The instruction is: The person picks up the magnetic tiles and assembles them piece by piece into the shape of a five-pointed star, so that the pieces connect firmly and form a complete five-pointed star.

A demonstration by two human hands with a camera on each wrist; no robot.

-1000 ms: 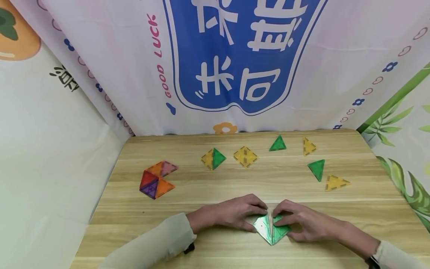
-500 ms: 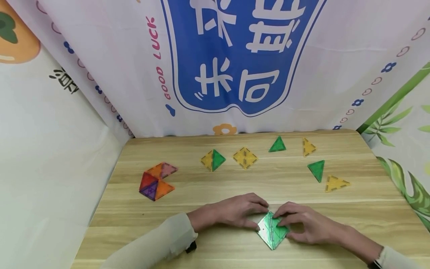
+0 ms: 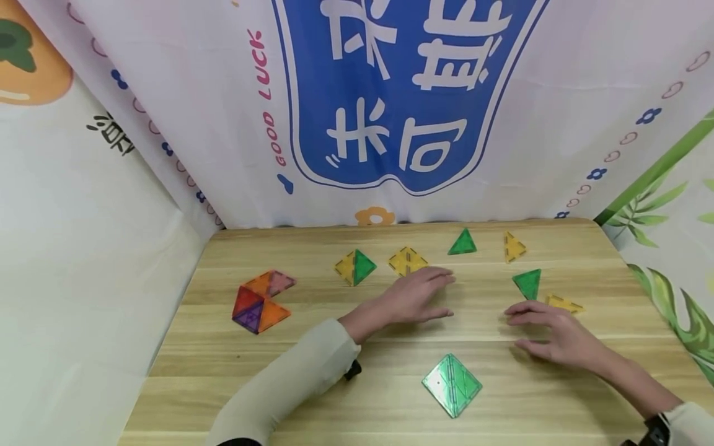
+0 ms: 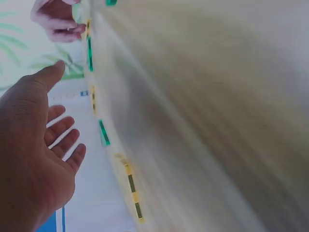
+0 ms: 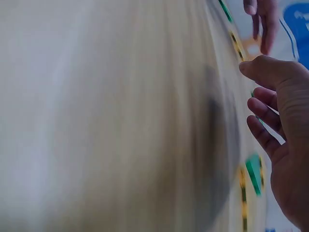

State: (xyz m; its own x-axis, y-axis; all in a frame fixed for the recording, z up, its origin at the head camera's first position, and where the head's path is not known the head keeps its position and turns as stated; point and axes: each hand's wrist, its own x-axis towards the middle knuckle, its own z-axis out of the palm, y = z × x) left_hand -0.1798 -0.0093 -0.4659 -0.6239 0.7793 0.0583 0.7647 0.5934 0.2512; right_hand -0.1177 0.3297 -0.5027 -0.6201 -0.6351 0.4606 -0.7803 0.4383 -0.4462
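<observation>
Two green triangular magnetic tiles (image 3: pixel 465 383) lie edge to edge as a diamond near the table's front, with neither hand on them. My left hand (image 3: pixel 409 298) is over the table just in front of a yellow tile pair (image 3: pixel 403 259), covering its lower corner; its fingers are extended and hold nothing. To the right, my right hand (image 3: pixel 555 334) hovers with loosely bent fingers and an empty grasp. It is nearest a green triangle tile (image 3: pixel 528 282) and a yellow triangle tile (image 3: pixel 566 303), which it partly hides. Both wrist views show the palms bare.
A yellow and green tile pair (image 3: pixel 364 266) lies at the back middle. Orange, red, purple and pink tiles (image 3: pixel 248 300) form a partial ring at left. A green triangle (image 3: pixel 463 243) and a yellow triangle (image 3: pixel 513 248) are near the back edge, before a printed curtain (image 3: pixel 223 124).
The two green tiles closed from a narrow gap into a diamond. Both hands then let go: the left moved forward, the right forward and to the right.
</observation>
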